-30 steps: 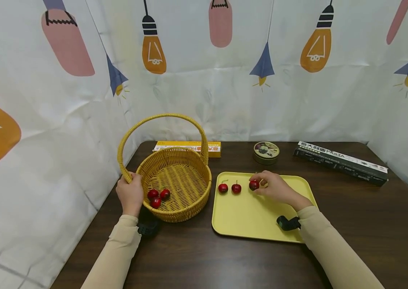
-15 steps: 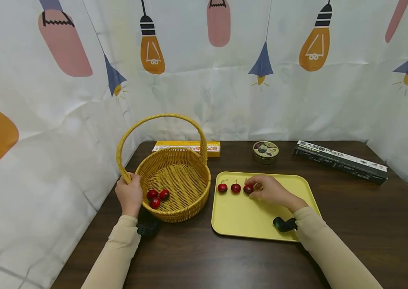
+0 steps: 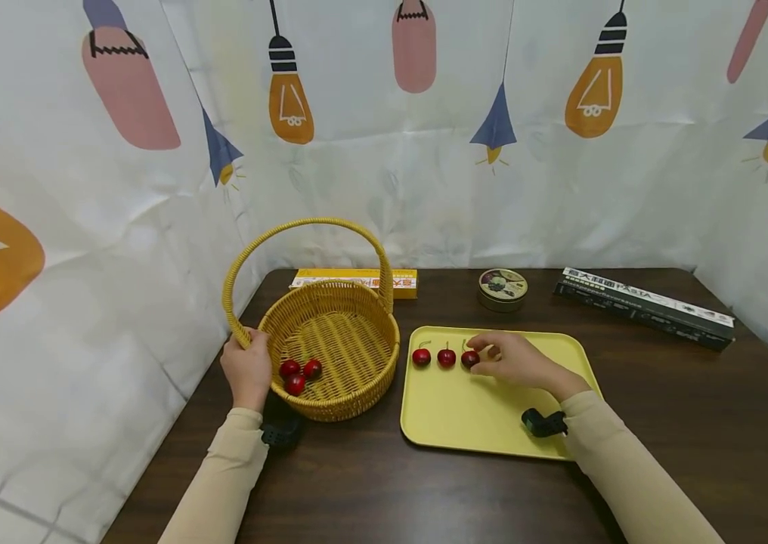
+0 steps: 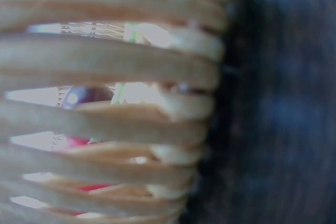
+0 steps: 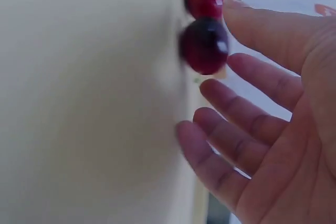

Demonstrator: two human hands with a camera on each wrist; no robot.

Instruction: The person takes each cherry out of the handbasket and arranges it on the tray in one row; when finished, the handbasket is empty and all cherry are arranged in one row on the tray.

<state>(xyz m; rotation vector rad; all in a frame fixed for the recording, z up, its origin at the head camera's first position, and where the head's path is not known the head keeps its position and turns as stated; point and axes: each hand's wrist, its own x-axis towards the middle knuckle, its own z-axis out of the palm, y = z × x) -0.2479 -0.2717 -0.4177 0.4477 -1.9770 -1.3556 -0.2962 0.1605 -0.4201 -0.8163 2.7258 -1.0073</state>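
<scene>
In the head view my left hand [image 3: 248, 370] grips the base of the handle of a yellow wicker basket [image 3: 384, 378]. Three red cherries [image 3: 295, 384] lie inside it at the left. The left wrist view shows the blurred basket weave [image 4: 105, 61] close up, with bits of red behind. My right hand [image 3: 516, 364] is over a yellow tray [image 3: 466, 423], thumb and forefinger spread beside the rightmost cherry [image 5: 206, 46], which rests on the tray. Its other fingers are apart and loosely bent. Two more cherries, a middle one [image 3: 447, 358] and a left one [image 3: 421, 357], complete the row.
Along the table's back edge are a yellow pasta box [image 3: 404, 283] behind the basket, a round tin [image 3: 503, 290] and a long black pasta box [image 3: 642, 308] at the right. A patterned white curtain [image 3: 384, 181] hangs behind.
My right hand has brought the third cherry left, into line with the other two, and its fingers have loosened around it. The left hand keeps its place on the basket.
</scene>
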